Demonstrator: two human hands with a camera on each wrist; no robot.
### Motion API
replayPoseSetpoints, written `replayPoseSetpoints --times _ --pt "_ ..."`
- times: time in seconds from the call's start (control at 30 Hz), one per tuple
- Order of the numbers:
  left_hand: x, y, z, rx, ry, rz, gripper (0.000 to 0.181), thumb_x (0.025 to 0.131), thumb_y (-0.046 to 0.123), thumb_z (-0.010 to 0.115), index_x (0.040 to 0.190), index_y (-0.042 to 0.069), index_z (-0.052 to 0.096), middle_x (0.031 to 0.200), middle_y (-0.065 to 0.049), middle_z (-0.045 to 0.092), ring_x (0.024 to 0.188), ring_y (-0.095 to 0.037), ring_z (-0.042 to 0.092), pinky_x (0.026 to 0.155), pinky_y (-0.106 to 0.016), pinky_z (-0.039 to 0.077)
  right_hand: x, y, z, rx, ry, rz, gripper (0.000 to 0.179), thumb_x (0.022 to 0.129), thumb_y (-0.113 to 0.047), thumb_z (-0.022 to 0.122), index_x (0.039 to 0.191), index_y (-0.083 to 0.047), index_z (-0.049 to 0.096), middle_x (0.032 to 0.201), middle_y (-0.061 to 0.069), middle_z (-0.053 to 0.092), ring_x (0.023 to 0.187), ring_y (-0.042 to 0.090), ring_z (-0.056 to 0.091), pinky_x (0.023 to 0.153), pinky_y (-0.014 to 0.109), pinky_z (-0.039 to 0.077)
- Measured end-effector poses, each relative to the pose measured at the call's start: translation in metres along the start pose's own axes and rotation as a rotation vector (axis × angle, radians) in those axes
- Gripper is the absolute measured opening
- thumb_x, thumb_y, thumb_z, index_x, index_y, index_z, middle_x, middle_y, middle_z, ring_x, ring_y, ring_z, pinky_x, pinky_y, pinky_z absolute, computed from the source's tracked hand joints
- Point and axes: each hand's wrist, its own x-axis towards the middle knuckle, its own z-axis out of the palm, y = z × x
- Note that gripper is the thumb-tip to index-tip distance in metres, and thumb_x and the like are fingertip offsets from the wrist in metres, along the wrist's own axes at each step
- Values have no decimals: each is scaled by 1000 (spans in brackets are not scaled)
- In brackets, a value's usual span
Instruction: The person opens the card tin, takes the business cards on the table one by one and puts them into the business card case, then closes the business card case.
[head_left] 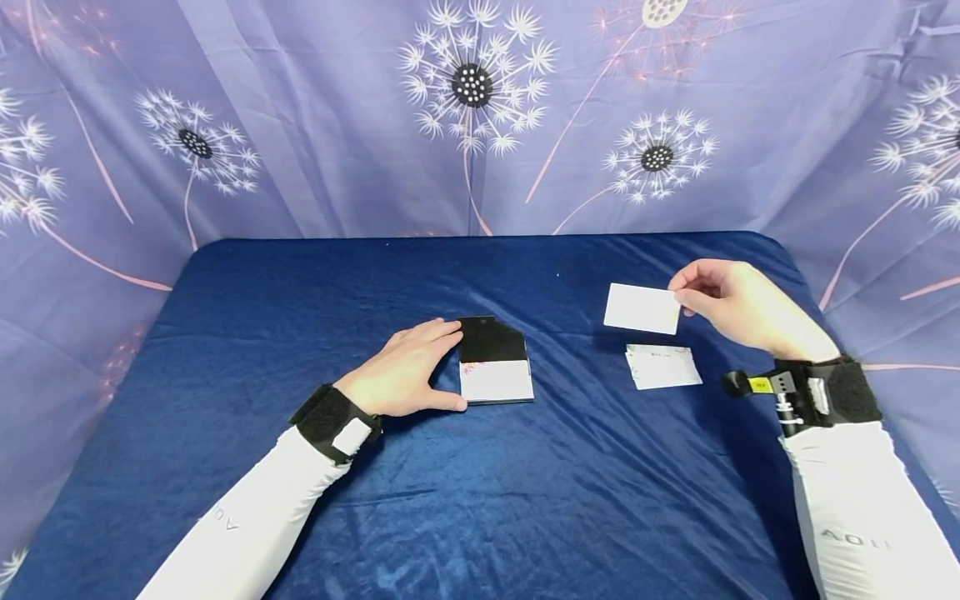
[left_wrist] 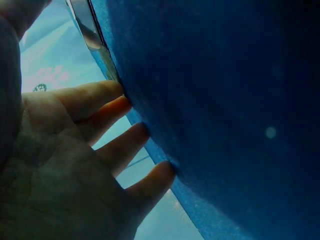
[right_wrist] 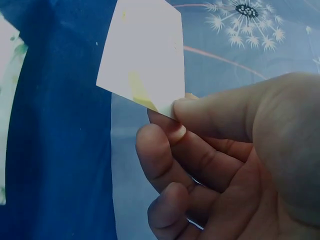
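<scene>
Between thumb and fingertips, my right hand (head_left: pixel 731 304) pinches a white card (head_left: pixel 641 308) by its right end, above the cloth. In the right wrist view the card (right_wrist: pixel 145 55) shows a yellow mark near the pinched corner. Just below it in the head view lie a few overlapping white cards (head_left: pixel 663 367) with green print. My left hand (head_left: pixel 401 371) rests at the left side of a black card case (head_left: pixel 491 340), its fairly straight fingers and thumb touching the edge. White cards (head_left: pixel 497 381) with a pink floral print show in the case's lower half.
A dark blue cloth (head_left: pixel 360 517) with soft wrinkles covers the table. Behind and at the sides hangs a purple curtain (head_left: pixel 322 125) with dandelion prints. A black strap with a small device (head_left: pixel 783 392) sits on the right wrist.
</scene>
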Motion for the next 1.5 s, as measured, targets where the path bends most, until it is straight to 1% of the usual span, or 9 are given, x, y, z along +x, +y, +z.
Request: replayPoseSetpoints --times 0.27,0.43,0.7,0.8,0.87,1.07,1.27,1.33,1.5 --pt "-1 -1 0 -1 6 7 102 91 57 80 164 2 37 172 -11 31 160 -33 22 125 -59 23 11 -15 8 18 -15 3 12 108 -13 62 110 -9 73 97 11 74 86 25 67 73 19 51" --pt "0 -1 1 -1 6 6 102 91 57 80 165 2 37 172 -11 31 160 -33 22 125 -58 22 19 -26 13 21 -8 -4 13 108 -15 61 110 -11 74 97 12 74 85 21 67 73 21 50" --pt "-1 -1 0 1 6 11 101 91 58 80 164 2 37 172 -12 31 160 -34 22 125 -58 23 29 -40 23 42 -24 -13 13 107 -15 63 113 -11 74 101 6 76 84 18 66 74 22 50" --pt "0 -1 1 2 2 11 101 91 58 79 164 2 37 172 -11 31 160 -33 22 125 -58 23 33 -44 28 54 -32 -20 13 107 -16 64 113 -11 74 102 6 75 84 20 65 73 23 49" --pt "0 -1 1 3 3 11 101 92 58 79 164 2 37 172 -12 31 160 -33 22 125 -58 23 35 -48 31 59 -36 -26 13 107 -17 64 113 -11 75 102 6 75 84 24 65 73 24 49" --pt "1 -3 2 6 9 11 102 91 58 80 164 2 37 172 -12 32 160 -33 23 125 -58 24 44 -60 42 81 -48 -58 13 108 -16 62 110 -12 74 97 9 73 86 30 64 74 28 48" --pt "2 -3 2 4 7 6 102 91 58 80 165 2 37 172 -11 31 160 -33 22 125 -59 23 55 -70 58 99 -64 -91 12 107 -13 62 106 -11 74 95 11 73 83 25 64 74 31 49" --pt "2 -3 2 3 5 4 102 91 58 80 165 2 36 172 -11 31 160 -33 22 125 -58 23 58 -74 64 95 -67 -109 12 107 -13 62 106 -11 74 95 10 72 81 23 64 73 31 50" --pt "1 -2 1 5 -1 0 103 91 59 80 165 2 36 172 -11 30 161 -33 21 125 -58 22 63 -84 77 88 -90 -156 13 108 -14 62 106 -10 74 94 10 72 80 21 63 72 32 50"
